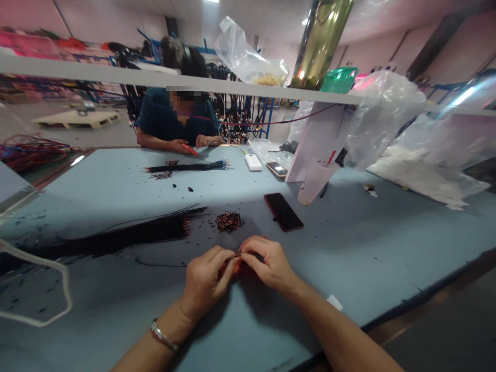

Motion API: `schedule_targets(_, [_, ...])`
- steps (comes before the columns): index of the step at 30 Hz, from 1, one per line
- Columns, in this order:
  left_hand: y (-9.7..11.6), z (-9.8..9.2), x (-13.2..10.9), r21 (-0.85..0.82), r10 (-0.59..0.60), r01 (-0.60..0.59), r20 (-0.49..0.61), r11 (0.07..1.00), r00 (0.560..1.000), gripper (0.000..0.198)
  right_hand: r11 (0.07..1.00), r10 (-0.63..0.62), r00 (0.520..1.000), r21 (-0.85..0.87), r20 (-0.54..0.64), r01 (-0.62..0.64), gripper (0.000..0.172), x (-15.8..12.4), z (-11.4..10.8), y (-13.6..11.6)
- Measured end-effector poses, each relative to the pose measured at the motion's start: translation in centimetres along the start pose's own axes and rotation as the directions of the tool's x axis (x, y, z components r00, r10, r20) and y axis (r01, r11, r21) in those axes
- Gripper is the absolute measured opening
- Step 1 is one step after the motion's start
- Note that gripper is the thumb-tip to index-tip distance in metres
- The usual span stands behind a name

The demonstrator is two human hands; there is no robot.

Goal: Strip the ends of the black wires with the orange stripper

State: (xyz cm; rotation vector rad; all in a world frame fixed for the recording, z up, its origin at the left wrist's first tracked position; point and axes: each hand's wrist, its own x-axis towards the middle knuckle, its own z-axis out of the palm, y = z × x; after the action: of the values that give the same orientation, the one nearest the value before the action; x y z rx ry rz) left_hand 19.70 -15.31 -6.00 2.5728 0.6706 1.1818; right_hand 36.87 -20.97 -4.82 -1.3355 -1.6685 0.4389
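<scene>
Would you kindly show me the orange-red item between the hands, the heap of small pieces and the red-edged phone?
Orange-red item [237, 264], head view: on its visible bright part.
Heap of small pieces [229, 221], head view: on its middle.
Red-edged phone [284, 212], head view: on its dark screen.

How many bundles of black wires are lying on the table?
2. The larger bundle runs in from the picture's left edge; the smaller bundle lies farther back, in front of the co-worker. More may be hidden.
</scene>
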Motion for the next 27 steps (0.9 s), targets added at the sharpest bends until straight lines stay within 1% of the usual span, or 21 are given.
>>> schedule_targets(3, [-0.06, -0.03, 0.02, 0.003, -0.016, 0.016, -0.011, 1.0, 1.0, 0.01, 1.0, 0.011, 1.0, -0.029, 0.005, -0.011, 0.013, -0.05, 0.13, 0.11])
schedule_targets(9, [-0.32, 0.05, -0.08, -0.004, -0.028, 0.028, 0.015, 1.0, 0.999, 0.011, 0.998, 0.004, 1.0, -0.062, 0.023, -0.002, 0.011, -0.05, 0.22, 0.04])
schedule_targets(15, [-0.12, 0.02, -0.12, -0.067, 0.002, 0.0, 0.025, 0.998, 1.0, 0.009, 0.998, 0.029, 0.999, -0.053, -0.016, -0.03, 0.004, -0.12, 0.11, 0.02])
schedule_targets(17, [-0.09, 0.02, -0.11, -0.069, 0.0, 0.001, 0.024, 0.998, 1.0, 0.008, 0.999, 0.013, 1.0, -0.041, -0.003, -0.013, 0.004, -0.1, 0.05, -0.03])
schedule_targets(21, [-0.13, 0.04, -0.13, -0.057, -0.011, 0.013, 0.032, 0.998, 0.999, 0.008, 0.999, -0.045, 0.999, -0.029, 0.018, 0.045, 0.008, -0.1, 0.14, -0.16])
schedule_targets(27, [-0.19, 0.02, -0.14, -0.004, -0.008, 0.008, 0.023, 1.0, 1.0, 0.009, 0.999, -0.038, 0.999, -0.036, -0.008, 0.038, 0.01, -0.12, 0.3, 0.02])
